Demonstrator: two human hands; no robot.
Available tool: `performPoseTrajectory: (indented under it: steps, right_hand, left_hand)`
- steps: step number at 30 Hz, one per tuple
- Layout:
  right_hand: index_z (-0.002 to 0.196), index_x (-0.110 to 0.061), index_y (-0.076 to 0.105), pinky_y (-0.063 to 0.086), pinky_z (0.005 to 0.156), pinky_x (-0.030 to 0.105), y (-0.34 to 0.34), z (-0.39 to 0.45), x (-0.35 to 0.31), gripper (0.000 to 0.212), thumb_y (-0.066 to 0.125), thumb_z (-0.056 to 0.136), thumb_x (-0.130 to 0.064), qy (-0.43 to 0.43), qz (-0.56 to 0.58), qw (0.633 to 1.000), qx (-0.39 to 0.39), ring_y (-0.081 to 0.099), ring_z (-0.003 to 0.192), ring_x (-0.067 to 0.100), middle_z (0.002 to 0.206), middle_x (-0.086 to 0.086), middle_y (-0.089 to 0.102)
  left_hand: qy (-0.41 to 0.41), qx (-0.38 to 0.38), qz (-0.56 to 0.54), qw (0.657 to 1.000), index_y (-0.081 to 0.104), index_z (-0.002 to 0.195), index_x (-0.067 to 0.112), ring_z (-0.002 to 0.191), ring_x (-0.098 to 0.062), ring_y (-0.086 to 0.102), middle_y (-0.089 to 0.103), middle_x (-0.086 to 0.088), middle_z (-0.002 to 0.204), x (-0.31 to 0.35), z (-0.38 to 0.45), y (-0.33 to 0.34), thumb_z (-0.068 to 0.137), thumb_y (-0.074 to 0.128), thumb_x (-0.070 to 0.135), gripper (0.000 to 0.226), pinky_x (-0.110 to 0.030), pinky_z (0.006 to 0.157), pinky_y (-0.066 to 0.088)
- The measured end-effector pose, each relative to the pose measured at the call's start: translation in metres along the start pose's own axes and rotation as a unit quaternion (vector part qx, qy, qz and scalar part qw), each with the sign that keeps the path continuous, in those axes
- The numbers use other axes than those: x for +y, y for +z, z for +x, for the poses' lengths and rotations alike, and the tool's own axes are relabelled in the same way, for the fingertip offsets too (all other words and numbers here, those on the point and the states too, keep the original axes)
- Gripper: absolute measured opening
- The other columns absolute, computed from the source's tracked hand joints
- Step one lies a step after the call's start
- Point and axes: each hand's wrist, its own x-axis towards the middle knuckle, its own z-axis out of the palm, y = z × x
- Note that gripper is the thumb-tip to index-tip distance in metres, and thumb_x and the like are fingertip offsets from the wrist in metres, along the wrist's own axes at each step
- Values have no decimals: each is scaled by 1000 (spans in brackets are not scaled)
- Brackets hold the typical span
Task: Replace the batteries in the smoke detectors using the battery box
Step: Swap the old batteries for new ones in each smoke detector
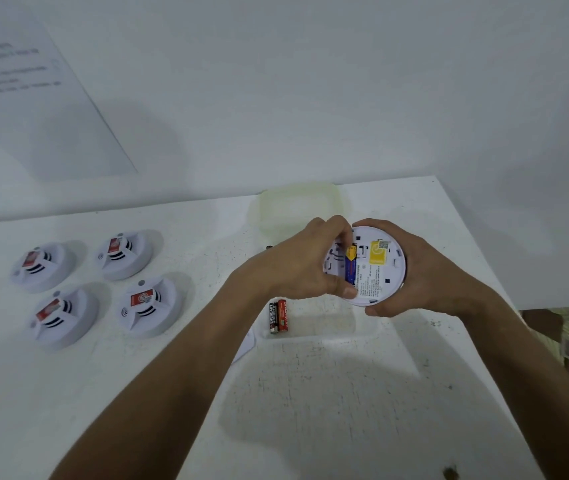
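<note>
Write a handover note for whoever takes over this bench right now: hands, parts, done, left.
Left hand: fingers at the battery bay of the held detector, on a blue-and-yellow battery sitting in it.
Right hand: cradles that detector from the right, back side facing up.
On the table: two loose batteries side by side, just below the hands. Four more detectors face up at left, in two rows. A pale plastic lid lies behind the hands; the box itself is hard to make out.
Done: back of the held detector is open.
Left: finish this battery swap and close up. Can't tell whether the other four are done.
</note>
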Motion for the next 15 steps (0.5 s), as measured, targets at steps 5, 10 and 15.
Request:
performPoseTrajectory:
  steps: [5,10,15]
  right_hand:
    - [131,-29,47,51,86,13,1,0,4,94,91,49,-17,7,-2,1000,17,60,113,6,120,-20,61]
    - [133,-28,46,51,88,14,2,-2,0,97,90,47,-29,5,12,999,31,61,114,7,122,-18,60]
    - [133,-31,47,51,89,15,-11,-14,2,95,88,46,-35,17,11,998,64,59,117,8,123,-18,60]
  left_hand:
    - [18,63,-20,998,42,97,25,102,-17,49,40,-1,111,5,3,3,79,77,32,40,-28,81,51]
    - [43,143,-31,988,48,86,19,64,-9,49,58,3,78,5,9,13,89,67,31,23,-25,58,44]
    - [-43,276,-197,940,53,82,26,71,-28,67,70,-6,78,-9,27,3,83,74,28,21,-43,68,58]
